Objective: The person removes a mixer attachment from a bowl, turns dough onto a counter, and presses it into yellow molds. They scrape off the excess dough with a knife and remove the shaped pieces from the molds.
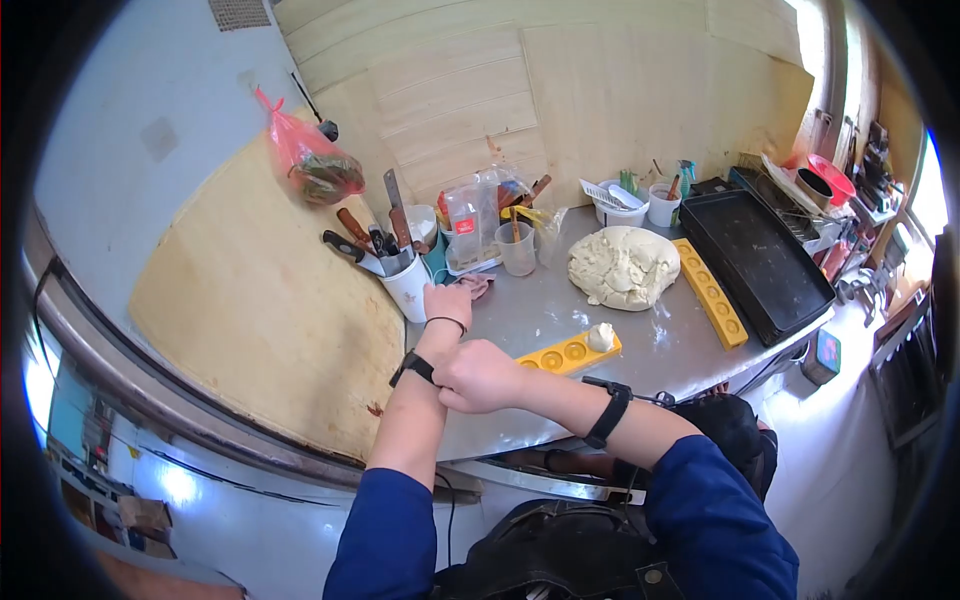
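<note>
My left hand (447,302) is closed just right of a white container (406,292) of knives, beside a pinkish cloth (477,284); anything inside it is hidden. My right hand (482,377) is closed at my left wrist, its fingers on the black strap (413,368) there. Right of my hands lies a yellow mold (552,360) with round hollows, a small dough piece (601,337) at its far end. Behind it a large dough mound (624,268) rests on the metal table (530,300).
A second yellow mold (709,290) and black trays (758,262) are on the right. At the back stand a clear measuring cup (517,251) and white tubs (664,207). A red bag (312,160) hangs at left. At bottom left, part of another person's arm (165,580) shows.
</note>
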`<state>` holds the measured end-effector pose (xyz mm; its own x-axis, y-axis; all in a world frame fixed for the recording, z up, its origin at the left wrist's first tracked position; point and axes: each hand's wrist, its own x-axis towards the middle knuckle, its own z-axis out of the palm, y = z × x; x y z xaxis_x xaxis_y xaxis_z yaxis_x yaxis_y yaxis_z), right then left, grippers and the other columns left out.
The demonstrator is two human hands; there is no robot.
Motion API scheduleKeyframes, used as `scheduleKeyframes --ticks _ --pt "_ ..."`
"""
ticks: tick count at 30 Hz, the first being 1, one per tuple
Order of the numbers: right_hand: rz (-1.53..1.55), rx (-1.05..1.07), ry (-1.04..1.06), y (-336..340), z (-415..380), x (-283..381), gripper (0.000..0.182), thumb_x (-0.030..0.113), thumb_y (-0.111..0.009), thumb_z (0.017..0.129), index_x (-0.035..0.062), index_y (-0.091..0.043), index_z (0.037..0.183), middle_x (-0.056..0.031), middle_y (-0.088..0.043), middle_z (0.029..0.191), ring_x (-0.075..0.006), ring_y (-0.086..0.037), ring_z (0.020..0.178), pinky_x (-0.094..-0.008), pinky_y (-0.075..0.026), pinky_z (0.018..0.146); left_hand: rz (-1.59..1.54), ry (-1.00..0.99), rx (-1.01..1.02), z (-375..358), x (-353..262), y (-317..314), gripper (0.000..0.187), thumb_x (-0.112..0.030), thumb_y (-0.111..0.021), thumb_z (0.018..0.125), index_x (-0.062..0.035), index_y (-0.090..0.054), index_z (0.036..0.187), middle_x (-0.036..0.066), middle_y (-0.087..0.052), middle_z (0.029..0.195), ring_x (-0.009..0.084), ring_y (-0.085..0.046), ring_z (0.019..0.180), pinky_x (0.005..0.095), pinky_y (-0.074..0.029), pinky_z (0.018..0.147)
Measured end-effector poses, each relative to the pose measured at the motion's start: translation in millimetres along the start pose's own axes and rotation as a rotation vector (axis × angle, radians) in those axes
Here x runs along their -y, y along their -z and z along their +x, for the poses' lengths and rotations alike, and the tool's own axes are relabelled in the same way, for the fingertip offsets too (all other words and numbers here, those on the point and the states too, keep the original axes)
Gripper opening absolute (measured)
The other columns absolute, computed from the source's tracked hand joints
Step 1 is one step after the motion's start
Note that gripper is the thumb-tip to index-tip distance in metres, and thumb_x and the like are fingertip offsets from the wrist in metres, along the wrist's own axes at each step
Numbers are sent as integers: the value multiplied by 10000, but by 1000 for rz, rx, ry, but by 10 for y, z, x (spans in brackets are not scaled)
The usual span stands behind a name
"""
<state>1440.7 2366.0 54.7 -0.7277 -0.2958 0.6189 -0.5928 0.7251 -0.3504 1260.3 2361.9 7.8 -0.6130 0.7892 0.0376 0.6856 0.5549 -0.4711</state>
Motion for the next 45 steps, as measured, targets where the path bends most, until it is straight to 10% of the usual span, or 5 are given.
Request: scheduleKeyframes --ticks 6,9,30,37,45 --pt "-315 -281 -91 -9 -139 118 161 216 -602 753 76 -559 686 -81 -563 635 -271 -607 606 -400 -494 568 -2449 618 -238 141 370 442 165 -308 -626 814 -171 -582 895 -41 -633 870 88 -538 737 317 -411 672" --pt "-297 -259 -263 -116 -307 249 191 255 -639 775 81 -564 752 -60 -563 675 -249 -619 656 -379 -501 586 -2631 754 -371 90 434 491 167 -325 -632 805 -225 -577 927 -87 -572 818 94 -459 692 299 -349 698" --pt "83 -20 -46 2 -459 344 351 270 -671 651 43 -536 883 -142 -580 763 -346 -603 714 -432 -493 621 -2609 963 -468 -103 282 190 191 -346 -608 807 -208 -543 922 -82 -541 836 91 -441 758 316 -331 749" --pt "-11 -27 -170 -6 -375 296 330 324 -660 643 19 -597 755 -162 -596 685 -350 -614 652 -422 -508 603 -1123 460 -598 -381 -117 160 327 -196 -581 770 -62 -509 1060 139 -600 821 320 -602 856 408 -450 756" --pt "-53 -54 -182 82 -563 231 590 412 -747 649 25 -568 1058 -155 -610 981 -345 -596 907 -413 -484 786 -2600 995 -473 -188 387 129 151 -293 -597 818 -182 -531 896 -79 -549 744 113 -501 670 318 -408 620"
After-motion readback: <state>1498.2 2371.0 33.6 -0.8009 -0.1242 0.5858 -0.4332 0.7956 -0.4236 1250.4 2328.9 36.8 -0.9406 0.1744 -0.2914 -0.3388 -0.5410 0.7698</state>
